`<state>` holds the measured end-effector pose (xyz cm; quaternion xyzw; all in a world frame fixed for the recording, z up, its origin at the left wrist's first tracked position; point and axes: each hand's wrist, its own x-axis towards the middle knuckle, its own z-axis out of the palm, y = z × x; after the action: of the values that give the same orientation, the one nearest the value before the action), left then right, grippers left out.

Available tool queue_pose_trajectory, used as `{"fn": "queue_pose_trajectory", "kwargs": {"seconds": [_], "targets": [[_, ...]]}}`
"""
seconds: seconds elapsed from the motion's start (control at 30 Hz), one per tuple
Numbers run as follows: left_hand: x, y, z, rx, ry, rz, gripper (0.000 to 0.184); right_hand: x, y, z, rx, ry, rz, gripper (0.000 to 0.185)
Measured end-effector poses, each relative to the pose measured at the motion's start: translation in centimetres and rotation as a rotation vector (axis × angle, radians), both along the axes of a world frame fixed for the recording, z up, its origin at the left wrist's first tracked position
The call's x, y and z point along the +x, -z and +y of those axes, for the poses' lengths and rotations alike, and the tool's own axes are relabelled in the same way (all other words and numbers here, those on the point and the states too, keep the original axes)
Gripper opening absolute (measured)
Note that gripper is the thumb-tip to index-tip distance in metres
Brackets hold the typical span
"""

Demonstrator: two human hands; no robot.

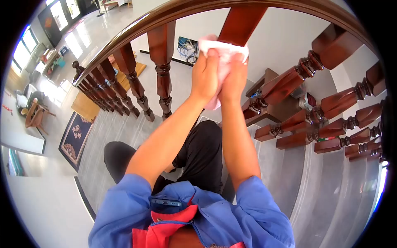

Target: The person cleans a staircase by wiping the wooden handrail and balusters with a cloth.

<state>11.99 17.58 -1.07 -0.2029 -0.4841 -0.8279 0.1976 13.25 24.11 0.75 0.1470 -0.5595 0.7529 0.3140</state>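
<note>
Open gaps separate the balusters (163,72), while the handrail (198,5) blocks passage above.

Both arms (242,144) outstretched, converging forward; left hand (204,78) and right hand (233,80) close together, curled in grip

Grey stair treads (328,186), pale lines along the edges. Glossy red-brown turned wooden balusters (162,76) stand directly on them. Floor (89,35) below: pale, shiny, bright reflections. On it: dark bordered rug (74,138) with floral motif, lying flat; wooden chair (38,117) farther left.
</note>
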Motion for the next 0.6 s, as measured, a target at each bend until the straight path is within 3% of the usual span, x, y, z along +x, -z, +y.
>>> {"fn": "queue_pose_trajectory", "kwargs": {"seconds": [0.1,0.13,0.2,0.3,0.37,0.43,0.5,0.6], "targets": [[-1.4,0.8,0.1,-0.123,-0.067,-0.004,0.059,-0.8,0.5,0.9,0.086,-0.038,-0.008,0.057],[-1.8,1.0,-0.1,-0.186,-0.107,0.067,0.062,-1.5,1.0,1.2,0.035,-0.13,0.018,0.064],[-2.5,1.3,-0.1,-0.242,-0.158,0.173,0.067,-1.9,1.6,1.1,0.015,-0.096,-0.007,0.061],[-3.9,2.2,-1.0,-0.249,0.034,0.118,0.067,-1.3,1.6,0.1,0.143,0.025,-0.001,0.061],[-3.9,2.6,-2.1,-0.167,0.172,0.033,0.067,-1.2,1.7,-2.3,0.264,0.419,0.196,0.061],[-3.8,3.5,-3.0,-0.351,0.126,0.041,0.065,-1.5,3.5,-2.4,0.299,0.376,0.191,0.056],[-3.4,4.4,-3.7,-0.47,0.118,0.002,0.063,-1.0,4.7,-3.4,0.408,0.687,0.252,0.05],[-2.5,10.5,-3.1,-0.217,0.173,-0.129,0.058,0.7,8.3,-3.1,0.297,0.438,0.177,0.053]]}}
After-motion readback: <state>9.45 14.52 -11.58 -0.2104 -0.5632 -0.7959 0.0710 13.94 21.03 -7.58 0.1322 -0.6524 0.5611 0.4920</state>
